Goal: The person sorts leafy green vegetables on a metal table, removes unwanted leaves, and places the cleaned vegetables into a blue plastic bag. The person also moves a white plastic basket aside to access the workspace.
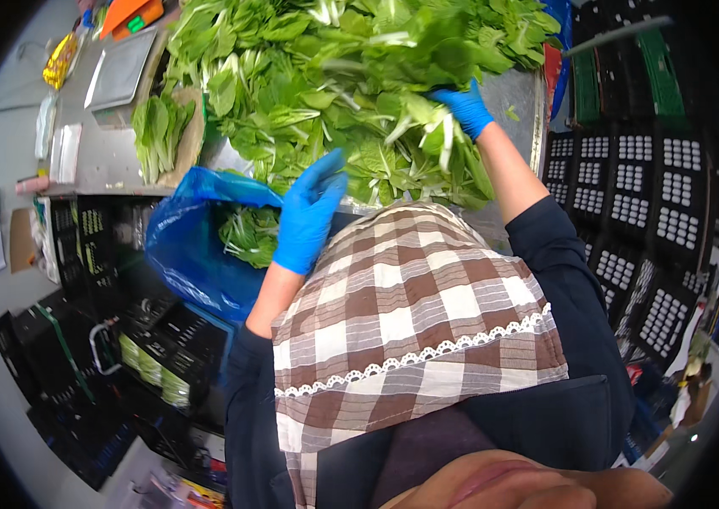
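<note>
A large heap of leafy greens with white stalks (308, 95) covers the metal worktable (506, 108) before me. My right hand (466, 113), in a blue glove, reaches into the heap's right side. Leaves cover its fingertips, so its grip is hidden; the leaves just above it are blurred. My left hand (310, 213), also blue-gloved, is held above the table's near edge with nothing in it and its fingers extended. Beside it, on the left, a blue plastic bag (175, 232) gapes open with some loose greens (250, 235) inside.
A bunch of greens (159, 133) lies left of the heap, near a scale with a metal plate (121, 67). An orange device (130, 16) stands farther back. Stacked black crates (626, 191) line the right side; more crates (156, 362), some holding packed greens, stand low at left.
</note>
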Motion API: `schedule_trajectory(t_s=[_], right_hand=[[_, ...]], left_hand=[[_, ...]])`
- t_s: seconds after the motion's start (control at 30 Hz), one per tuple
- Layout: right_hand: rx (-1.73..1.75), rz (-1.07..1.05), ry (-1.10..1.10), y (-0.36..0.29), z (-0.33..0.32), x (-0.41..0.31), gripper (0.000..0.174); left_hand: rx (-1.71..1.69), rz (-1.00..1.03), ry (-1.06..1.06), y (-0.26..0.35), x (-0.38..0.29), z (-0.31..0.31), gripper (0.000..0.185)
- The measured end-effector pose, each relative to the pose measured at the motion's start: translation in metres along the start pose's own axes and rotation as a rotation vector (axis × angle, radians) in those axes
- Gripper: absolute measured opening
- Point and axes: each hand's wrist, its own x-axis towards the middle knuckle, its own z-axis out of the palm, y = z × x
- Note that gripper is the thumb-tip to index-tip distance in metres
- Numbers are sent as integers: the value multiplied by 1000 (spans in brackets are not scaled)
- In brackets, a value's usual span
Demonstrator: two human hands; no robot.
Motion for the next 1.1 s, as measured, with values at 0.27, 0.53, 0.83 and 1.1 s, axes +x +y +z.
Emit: schedule_trajectory(t_s=[0.27,0.53,0.83,1.1], right_hand=[[220,154,41,-8,-43,24,27],[-144,9,-61,-48,-2,27,33],[1,-138,-658,-130,102,43,36],[-642,44,-1198,-155,322,-8,33]], left_hand=[[841,337,519,-45,-94,-110,42],[1049,16,1347,-151,-192,-281,102],[148,-25,1208,-215,-161,-283,46],[-159,202,1216,-202,-147,-245,26]])
